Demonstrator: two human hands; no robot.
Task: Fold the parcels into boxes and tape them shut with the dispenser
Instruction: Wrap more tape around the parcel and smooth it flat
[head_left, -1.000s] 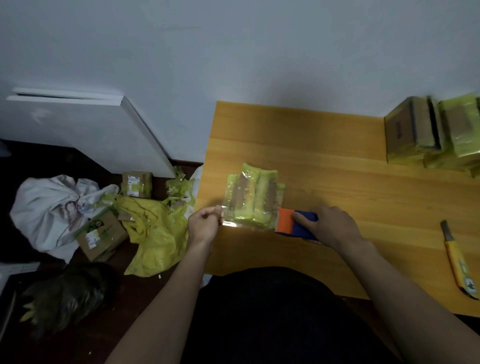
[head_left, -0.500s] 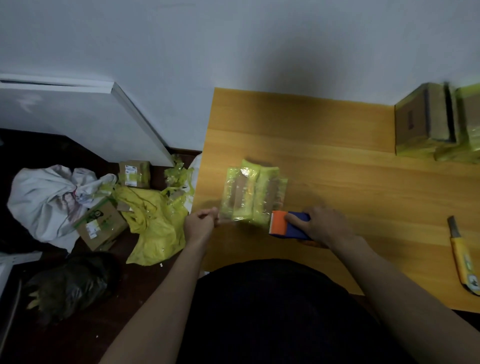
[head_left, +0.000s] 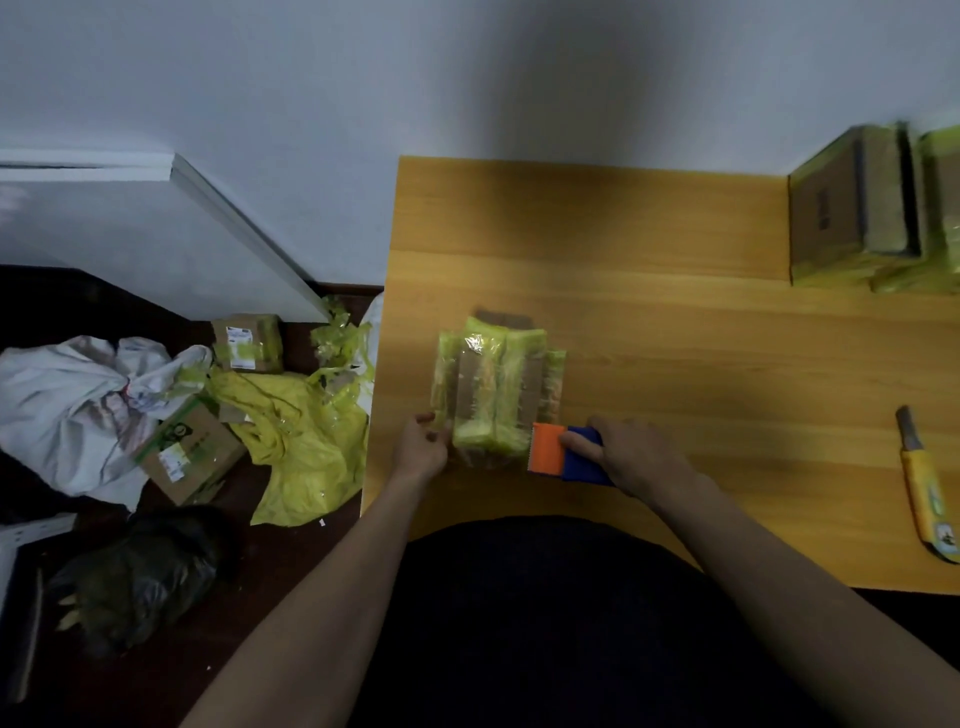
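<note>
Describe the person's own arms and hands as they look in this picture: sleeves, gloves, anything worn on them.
Both forearms are bare right up to the bottom edge of the picture; no sleeve shows on either. The left hand and the right hand wear no gloves. No watch, ring, band or marking can be made out on the wrists or fingers, though the light is dim. A dark garment covers the body between the arms.

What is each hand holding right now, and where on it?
The right hand grips the tape dispenser by its blue body. The left hand pinches the parcel at its near left corner.
</note>
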